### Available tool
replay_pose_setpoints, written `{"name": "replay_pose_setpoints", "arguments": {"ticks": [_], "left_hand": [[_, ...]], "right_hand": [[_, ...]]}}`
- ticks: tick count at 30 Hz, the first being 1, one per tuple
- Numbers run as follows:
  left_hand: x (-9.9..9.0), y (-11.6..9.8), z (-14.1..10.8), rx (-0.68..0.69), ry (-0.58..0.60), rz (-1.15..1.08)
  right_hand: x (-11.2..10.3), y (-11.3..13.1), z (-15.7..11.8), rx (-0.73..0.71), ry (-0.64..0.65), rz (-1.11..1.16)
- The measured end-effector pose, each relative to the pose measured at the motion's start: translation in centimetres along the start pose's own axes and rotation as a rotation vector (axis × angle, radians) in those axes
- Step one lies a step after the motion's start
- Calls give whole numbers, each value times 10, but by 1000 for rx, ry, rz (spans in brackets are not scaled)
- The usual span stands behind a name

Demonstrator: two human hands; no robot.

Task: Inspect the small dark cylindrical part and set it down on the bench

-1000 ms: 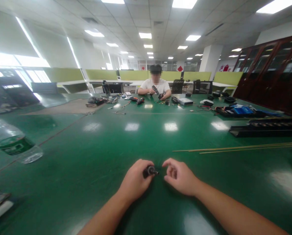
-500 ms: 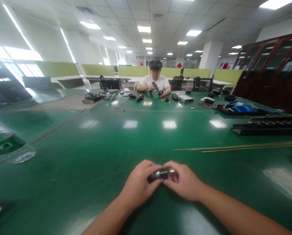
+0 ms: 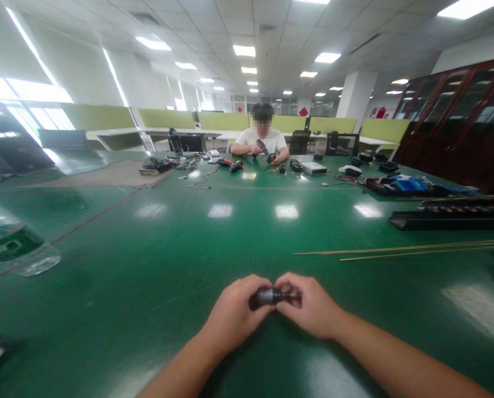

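Low in the middle of the view, both hands meet at a dark metal cylinder [image 3: 266,296], thick and shiny on its left and narrowing to a thin end on its right. My left hand [image 3: 234,304] is closed around the thick part, thumb on the near side. Around the narrow end, the fingers of my right hand [image 3: 311,304] are pinched, partly hiding it. The piece lies roughly level, just over the green table [image 3: 168,331]. Its exact kind cannot be made out.
Thin brass-coloured rods [image 3: 379,253] and a black channel [image 3: 437,220] lie at the right. A plastic bottle [image 3: 15,243] is at the left. Across the table, a person in a white shirt [image 3: 274,140] handles a dark power tool [image 3: 262,147] among scattered parts.
The cylinder has turned slightly between my hands, and my right fingers now cover more of its narrow end. Both hands stay in almost the same place.
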State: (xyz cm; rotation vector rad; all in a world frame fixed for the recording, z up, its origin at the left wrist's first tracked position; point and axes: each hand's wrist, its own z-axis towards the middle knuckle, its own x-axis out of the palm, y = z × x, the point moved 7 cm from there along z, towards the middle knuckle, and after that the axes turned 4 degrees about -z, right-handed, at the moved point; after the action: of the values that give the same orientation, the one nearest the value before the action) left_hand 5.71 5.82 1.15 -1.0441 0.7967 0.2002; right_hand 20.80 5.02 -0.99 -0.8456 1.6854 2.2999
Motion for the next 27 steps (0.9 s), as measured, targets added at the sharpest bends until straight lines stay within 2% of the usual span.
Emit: {"name": "replay_pose_setpoints", "arguments": {"ticks": [12,27], "left_hand": [[0,2,1,8,-17,-59],[-1,0,1,19,-32,-54]], "right_hand": [[-2,5,0,-13,5,18],[-3,-2,1,-1,2,43]]}}
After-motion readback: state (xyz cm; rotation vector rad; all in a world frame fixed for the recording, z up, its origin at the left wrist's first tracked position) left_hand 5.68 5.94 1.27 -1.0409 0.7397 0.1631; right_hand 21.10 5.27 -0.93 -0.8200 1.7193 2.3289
